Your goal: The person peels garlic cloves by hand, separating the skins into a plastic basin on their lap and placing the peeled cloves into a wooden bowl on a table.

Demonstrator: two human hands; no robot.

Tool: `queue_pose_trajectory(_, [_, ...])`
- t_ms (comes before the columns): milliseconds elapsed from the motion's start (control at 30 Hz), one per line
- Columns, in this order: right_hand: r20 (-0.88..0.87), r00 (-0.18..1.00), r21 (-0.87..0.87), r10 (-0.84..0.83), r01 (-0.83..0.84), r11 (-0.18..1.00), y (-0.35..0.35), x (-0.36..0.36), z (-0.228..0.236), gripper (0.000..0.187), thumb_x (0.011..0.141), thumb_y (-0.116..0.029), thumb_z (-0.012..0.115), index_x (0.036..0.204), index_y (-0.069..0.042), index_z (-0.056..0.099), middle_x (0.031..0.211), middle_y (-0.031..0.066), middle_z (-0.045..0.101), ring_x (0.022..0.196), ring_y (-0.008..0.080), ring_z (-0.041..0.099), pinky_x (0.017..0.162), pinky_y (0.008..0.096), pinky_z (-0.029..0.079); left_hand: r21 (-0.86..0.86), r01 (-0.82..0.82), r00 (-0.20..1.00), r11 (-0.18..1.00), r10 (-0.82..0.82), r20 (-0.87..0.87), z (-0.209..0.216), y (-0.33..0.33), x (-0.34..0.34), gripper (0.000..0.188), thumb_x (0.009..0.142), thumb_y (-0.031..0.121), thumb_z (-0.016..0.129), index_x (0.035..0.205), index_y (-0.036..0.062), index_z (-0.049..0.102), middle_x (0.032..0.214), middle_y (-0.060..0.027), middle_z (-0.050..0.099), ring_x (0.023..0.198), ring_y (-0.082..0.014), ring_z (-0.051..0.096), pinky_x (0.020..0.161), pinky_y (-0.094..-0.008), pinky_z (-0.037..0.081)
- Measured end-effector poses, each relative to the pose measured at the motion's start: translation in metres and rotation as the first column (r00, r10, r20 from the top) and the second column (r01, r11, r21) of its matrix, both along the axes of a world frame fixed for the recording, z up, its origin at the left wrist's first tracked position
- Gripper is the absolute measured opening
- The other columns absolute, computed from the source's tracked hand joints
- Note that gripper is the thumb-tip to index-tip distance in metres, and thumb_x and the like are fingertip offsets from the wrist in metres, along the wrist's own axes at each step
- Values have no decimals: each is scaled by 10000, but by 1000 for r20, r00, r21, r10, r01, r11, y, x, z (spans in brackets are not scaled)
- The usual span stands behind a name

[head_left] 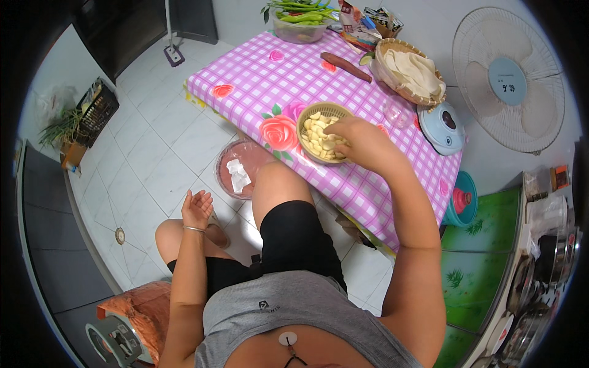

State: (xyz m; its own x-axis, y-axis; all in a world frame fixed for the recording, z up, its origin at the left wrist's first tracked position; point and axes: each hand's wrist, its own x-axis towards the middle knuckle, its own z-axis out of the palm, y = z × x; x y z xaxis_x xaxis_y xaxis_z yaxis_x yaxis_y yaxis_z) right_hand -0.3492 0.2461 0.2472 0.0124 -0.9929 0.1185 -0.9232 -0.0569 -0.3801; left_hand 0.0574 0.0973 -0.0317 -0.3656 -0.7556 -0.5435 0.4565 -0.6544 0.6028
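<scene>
My right hand (pixel 363 142) reaches over a round tan basket (pixel 302 136) on the table. Its fingers are bent and apart, down at the peeled garlic cloves (pixel 314 130) that fill the basket; I see no clove gripped between them. Low over my left knee, my left hand (pixel 197 210) is turned palm up. Nothing lies in it, and its fingers are loosely curled and apart. Below the table edge, beside my leg, a reddish round bin (pixel 228 164) with a clear liner stands on the floor, a crumpled white paper (pixel 238 175) on top.
A pink checked cloth covers the table (pixel 245 80). On it are a tub of green peppers (pixel 298 29), a long brown root-like thing (pixel 346 67), a wicker basket with pale cloth (pixel 412 70) and a blue kitchen scale (pixel 440 127). A fan (pixel 508 81) stands at the right.
</scene>
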Motion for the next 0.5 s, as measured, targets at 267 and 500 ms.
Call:
queue_pose_trajectory(267, [-294, 933, 104, 206, -183, 978, -29, -15, -60, 421, 699, -135, 650, 1117, -185, 631, 1172, 81, 562, 1046, 290, 538, 895, 403, 428, 15, -2, 1000, 1000, 2, 6, -3, -1, 3, 479, 866, 476, 545, 996, 17, 587, 905, -116, 650, 795, -221, 642, 699, -331, 537])
queue_pose_trajectory(500, [-340, 913, 225, 226, -154, 962, -43, -6, -54, 403, 712, -177, 635, 1114, -180, 612, 1149, 87, 550, 1049, 326, 515, 903, 398, 425, -7, 10, 1000, 1000, -9, 27, -5, -2, 0, 475, 862, 484, 546, 996, 31, 589, 905, -100, 651, 804, -206, 636, 693, -311, 523])
